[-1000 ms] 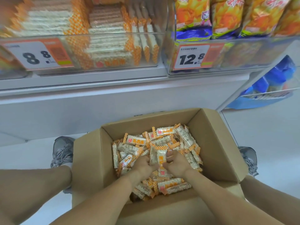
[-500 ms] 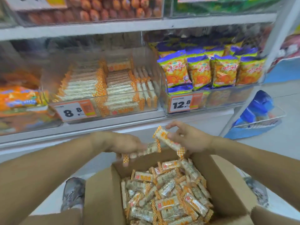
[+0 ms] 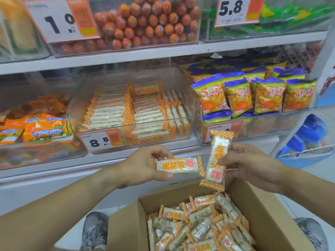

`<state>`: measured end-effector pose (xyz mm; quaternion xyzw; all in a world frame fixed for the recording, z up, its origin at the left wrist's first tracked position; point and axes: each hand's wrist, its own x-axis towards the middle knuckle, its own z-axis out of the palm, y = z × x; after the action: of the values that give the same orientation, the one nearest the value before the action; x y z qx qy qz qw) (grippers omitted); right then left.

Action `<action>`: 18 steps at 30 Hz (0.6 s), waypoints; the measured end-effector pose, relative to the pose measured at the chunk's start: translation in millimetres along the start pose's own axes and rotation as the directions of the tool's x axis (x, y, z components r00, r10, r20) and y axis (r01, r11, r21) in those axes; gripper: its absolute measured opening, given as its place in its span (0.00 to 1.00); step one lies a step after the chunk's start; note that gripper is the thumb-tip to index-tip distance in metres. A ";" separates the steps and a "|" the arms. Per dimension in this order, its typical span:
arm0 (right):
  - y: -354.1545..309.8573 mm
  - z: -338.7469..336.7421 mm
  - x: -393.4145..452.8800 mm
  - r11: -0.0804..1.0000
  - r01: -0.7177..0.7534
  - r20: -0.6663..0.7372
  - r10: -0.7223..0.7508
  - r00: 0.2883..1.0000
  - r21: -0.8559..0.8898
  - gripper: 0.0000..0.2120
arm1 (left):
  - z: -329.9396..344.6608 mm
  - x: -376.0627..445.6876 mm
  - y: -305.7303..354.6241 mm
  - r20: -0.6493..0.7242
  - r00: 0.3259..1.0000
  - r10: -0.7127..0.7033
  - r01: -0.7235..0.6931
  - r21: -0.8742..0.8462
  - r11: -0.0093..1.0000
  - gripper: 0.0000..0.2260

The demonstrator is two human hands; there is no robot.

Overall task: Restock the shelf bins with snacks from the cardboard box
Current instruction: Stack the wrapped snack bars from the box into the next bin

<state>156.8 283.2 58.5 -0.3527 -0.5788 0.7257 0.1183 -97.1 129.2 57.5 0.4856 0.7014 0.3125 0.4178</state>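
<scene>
My left hand (image 3: 141, 167) grips a rice-cracker snack bar (image 3: 178, 165) in clear wrap with orange checked ends, lying level. My right hand (image 3: 248, 165) pinches a second snack bar (image 3: 216, 156) held upright, its top near the shelf edge. Both are above the far rim of the open cardboard box (image 3: 126, 230), which holds several loose bars of the same kind. Straight ahead stands the clear shelf bin (image 3: 190, 113) tagged 8.8, with neat rows of these bars inside.
A bin of orange-and-blue chip bags (image 3: 253, 95) stands to the right, orange packets (image 3: 41, 127) to the left. The upper shelf holds a bin of orange sausages (image 3: 148, 24) and green packs. A blue-lined wire basket (image 3: 308, 140) sits at the far right. My shoes flank the box.
Both hands left the box's pile, each with a bar, and rose to shelf height. My view tilted up from the box to the shelves.
</scene>
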 end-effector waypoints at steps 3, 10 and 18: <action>-2.5 4.2 1.5 0.995 0.037 -0.019 -0.035 0.999 0.091 0.32 | 0.4 -2.9 2.9 -0.001 1.000 0.016 -0.016 -0.198 0.980 0.17; -11.7 12.2 4.0 0.982 0.157 -0.100 -0.146 0.984 0.110 0.35 | -2.4 -1.8 6.6 -0.144 0.989 -0.025 0.013 -0.083 0.996 0.18; -8.9 15.5 1.1 0.979 0.184 -0.097 -0.192 0.977 -0.084 0.36 | -5.9 -5.2 13.0 -0.043 0.999 0.004 0.001 0.109 0.994 0.17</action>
<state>143.9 274.8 67.6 -0.3380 -0.6292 0.6698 0.2032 -96.0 128.4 72.6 0.5013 0.7259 0.2845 0.3754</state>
